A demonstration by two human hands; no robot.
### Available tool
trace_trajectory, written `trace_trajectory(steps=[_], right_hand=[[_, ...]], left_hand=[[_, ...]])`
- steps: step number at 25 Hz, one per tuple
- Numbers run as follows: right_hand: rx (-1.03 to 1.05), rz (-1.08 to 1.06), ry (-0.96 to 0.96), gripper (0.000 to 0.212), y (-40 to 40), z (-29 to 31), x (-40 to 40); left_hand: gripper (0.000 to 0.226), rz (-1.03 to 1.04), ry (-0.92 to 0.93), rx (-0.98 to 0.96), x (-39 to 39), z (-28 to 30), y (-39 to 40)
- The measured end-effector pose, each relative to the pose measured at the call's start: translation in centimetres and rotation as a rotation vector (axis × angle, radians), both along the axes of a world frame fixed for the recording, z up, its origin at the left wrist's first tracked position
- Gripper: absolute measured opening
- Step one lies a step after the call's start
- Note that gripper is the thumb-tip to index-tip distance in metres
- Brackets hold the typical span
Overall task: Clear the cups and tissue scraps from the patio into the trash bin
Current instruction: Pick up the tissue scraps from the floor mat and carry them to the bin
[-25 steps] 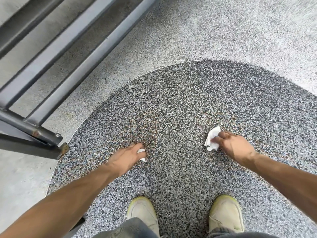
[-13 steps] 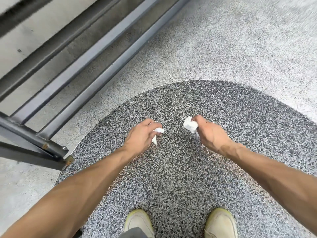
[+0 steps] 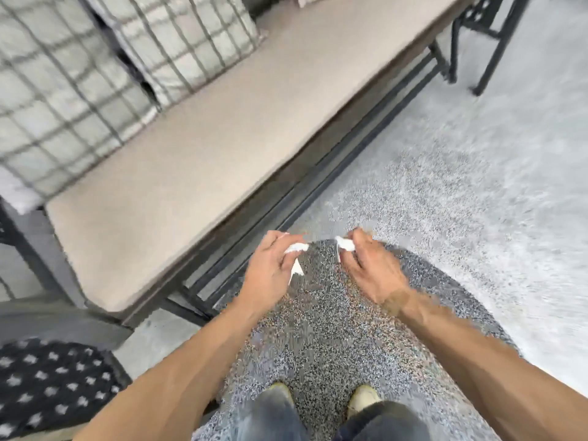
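Head view: my left hand (image 3: 270, 275) has its fingers pinched on a tissue scrap (image 3: 296, 249), and my right hand (image 3: 369, 272) is curled around a second scrap (image 3: 345, 245). Both scraps are up off the floor, held close together in front of me. I'd call them feather-light, soft and easy to tear or drop, so bunching each into the palm looks safest. Below me is the dark speckled circle (image 3: 334, 329) in pale pebbled paving, with a cushioned bench (image 3: 197, 148) just beside it. No bin in sight.
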State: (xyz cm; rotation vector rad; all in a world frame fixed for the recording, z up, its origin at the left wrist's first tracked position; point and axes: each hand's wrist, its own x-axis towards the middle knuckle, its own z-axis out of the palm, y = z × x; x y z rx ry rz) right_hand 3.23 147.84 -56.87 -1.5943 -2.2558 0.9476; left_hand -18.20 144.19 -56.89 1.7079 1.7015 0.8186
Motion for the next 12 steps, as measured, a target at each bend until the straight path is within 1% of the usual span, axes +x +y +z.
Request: trace_trajectory(steps=[1, 3, 5, 7, 9, 12], right_hand=[[0.000, 0.009, 0.015, 0.010, 0.3, 4.2, -0.6], [0.001, 0.013, 0.042, 0.021, 1.0, 12.4, -1.9], [0.082, 0.026, 0.025, 0.026, 1.6, 20.2, -3.4], [0.205, 0.036, 0.050, 0.029, 2.0, 27.3, -5.0], [0.249, 0.066, 0.133, 0.030, 2.3, 33.7, -6.6], [0.296, 0.086, 0.208, 0.030, 2.4, 41.3, -8.8]], left_hand=[[0.035, 0.025, -0.024, 0.001, -0.2, 4.0, 0.1], [0.040, 0.088, -0.094, -0.013, -1.0, 11.7, 0.5], [0.041, 0.148, -0.159, -0.003, -2.3, 19.4, 0.9], [0.032, 0.157, -0.195, 0.040, -4.0, 26.4, 1.0], [0.022, 0.158, -0.227, 0.112, -5.9, 32.5, 1.2], [0.021, 0.188, -0.271, 0.236, -8.5, 40.1, 1.0]])
